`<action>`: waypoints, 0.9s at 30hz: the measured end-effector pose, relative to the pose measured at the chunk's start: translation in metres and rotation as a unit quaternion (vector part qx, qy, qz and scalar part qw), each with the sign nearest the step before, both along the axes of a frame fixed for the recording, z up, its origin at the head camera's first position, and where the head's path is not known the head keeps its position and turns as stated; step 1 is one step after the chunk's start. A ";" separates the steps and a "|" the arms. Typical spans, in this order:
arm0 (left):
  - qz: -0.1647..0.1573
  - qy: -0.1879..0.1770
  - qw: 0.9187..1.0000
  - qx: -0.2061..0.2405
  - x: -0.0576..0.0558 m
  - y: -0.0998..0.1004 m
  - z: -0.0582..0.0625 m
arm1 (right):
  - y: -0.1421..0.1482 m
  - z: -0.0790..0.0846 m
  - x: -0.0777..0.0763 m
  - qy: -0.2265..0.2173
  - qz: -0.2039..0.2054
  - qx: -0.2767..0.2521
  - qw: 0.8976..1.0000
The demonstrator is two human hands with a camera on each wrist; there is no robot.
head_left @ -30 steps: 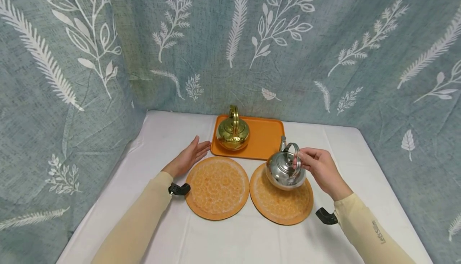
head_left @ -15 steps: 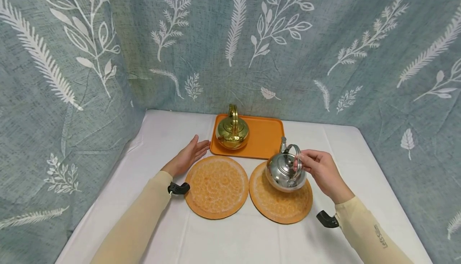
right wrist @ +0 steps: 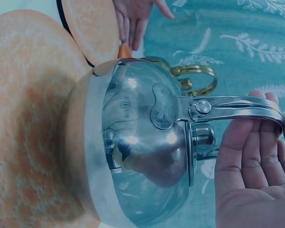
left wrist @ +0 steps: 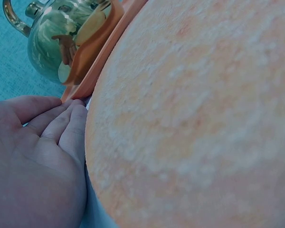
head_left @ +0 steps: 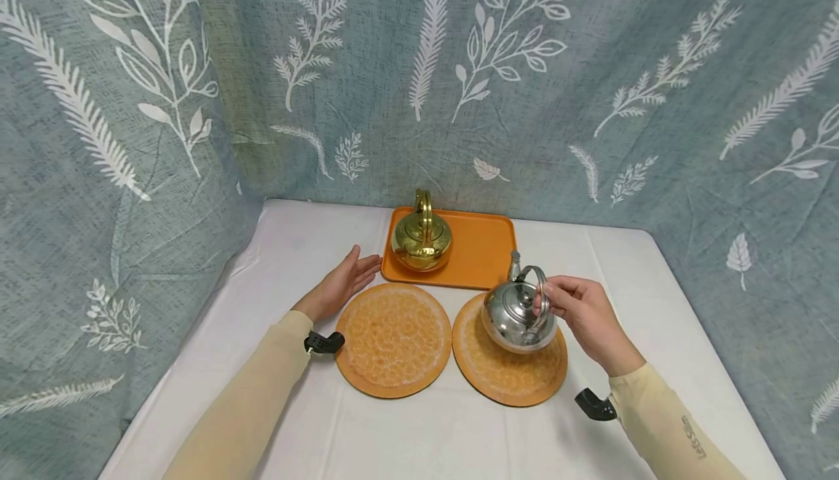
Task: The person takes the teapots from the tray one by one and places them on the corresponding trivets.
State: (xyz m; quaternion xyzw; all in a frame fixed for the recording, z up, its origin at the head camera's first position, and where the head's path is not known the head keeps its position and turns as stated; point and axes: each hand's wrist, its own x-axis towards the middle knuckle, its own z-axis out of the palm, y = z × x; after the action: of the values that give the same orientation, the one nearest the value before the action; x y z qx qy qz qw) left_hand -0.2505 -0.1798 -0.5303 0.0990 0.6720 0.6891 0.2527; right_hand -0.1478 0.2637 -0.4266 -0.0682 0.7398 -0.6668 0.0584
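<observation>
My right hand (head_left: 586,320) grips the arched handle of a silver teapot (head_left: 514,320), fingers hooked under the metal loop, as the right wrist view shows closely. The teapot is over the right round orange mat (head_left: 507,389), its spout pointing to the back. In the right wrist view a shadow falls on the mat beside the pot's base (right wrist: 99,156). My left hand (head_left: 337,290) lies with straight fingers, their tips at the left front corner of an orange tray (head_left: 485,247). On that tray's left half stands a gold teapot (head_left: 422,243).
A second round orange mat (head_left: 393,341) lies beside the right one, near my left wrist. Everything stands on a white cloth-covered table (head_left: 419,443). A blue-green leaf-patterned curtain (head_left: 387,87) hangs along the back and both sides.
The silver teapot in my right hand has come slightly lower and nearer the front over the right mat. My left hand stays at the tray corner.
</observation>
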 end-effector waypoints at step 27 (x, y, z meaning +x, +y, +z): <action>-0.005 0.008 1.000 -0.003 -0.003 -0.001 -0.002 | 0.004 -0.007 0.009 0.007 0.006 -0.016 1.000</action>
State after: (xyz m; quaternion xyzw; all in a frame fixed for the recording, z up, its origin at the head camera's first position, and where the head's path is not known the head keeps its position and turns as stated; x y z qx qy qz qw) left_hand -0.2535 -0.1805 -0.5321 0.1067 0.6756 0.6850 0.2509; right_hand -0.1387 0.2674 -0.4339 -0.0779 0.7292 -0.6775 0.0559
